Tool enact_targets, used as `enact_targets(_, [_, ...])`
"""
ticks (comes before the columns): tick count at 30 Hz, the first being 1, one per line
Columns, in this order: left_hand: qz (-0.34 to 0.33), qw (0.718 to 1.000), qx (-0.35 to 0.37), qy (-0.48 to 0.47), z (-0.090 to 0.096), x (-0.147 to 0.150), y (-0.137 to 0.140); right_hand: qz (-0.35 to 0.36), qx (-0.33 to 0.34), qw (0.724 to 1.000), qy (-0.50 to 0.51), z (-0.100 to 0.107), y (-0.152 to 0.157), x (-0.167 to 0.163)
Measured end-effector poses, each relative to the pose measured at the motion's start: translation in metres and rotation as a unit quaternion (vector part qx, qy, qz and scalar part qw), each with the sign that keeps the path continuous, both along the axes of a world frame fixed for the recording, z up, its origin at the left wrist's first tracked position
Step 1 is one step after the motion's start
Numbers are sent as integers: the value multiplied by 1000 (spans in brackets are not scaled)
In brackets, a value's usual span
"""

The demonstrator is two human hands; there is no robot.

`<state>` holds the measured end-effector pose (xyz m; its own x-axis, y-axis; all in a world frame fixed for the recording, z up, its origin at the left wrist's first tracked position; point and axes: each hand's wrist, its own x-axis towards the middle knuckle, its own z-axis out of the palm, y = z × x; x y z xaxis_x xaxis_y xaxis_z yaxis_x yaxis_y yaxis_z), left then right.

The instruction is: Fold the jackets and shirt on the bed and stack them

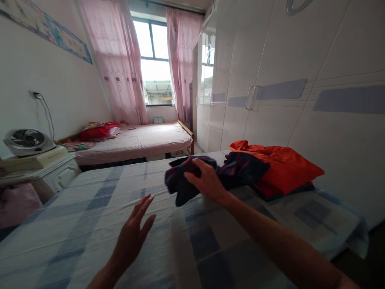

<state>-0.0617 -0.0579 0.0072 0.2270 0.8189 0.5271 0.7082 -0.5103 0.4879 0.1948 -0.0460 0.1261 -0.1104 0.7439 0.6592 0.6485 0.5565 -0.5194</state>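
Note:
A dark garment [183, 180] with purplish-red plaid lines lies bunched over the bed, and my right hand [207, 178] has its fingers and thumb closed on it. Its exact kind does not show in the folds. To the right, more dark plaid cloth [245, 166] rests against a bright orange fabric piece [279, 164]; whether it is one piece with the held garment I cannot tell. My left hand [135, 228] hovers over the bed sheet [102, 216], fingers stretched and thumb apart, touching no cloth.
A white wardrobe [276, 56] lines the right side. Beyond the near bed stands a second bed [144, 138] with a red bundle [98, 130], under a window with pink curtains [116, 60]. A fan [27, 140] sits on a bedside cabinet [61, 172] at left.

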Motion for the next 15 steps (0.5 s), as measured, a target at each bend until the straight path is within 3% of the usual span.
enact_targets(3, [-2, 998, -25, -64, 18, 14, -18, 157, -65, 985, -42, -12, -10, -37])
enact_targets(5, [13, 997, -58, -45, 21, 17, -24, 188, -87, 977, -45, -23, -9, -37])
enact_targets(7, [16, 996, -91, -7, 19, 15, -25, 126, -90, 988, -23, -32, 0, -17])
enact_targets(10, [25, 993, -113, -15, 27, 8, -22, -13, -106, 994, -17, -46, 22, 40])
enact_targets(12, [52, 988, -133, -60, 50, -3, -16, -79, -132, 987, -49, -55, 34, 85])
enact_targets(15, [162, 971, -116, -129, 109, -29, -3, -165, -160, 972, -39, -70, 44, 140])
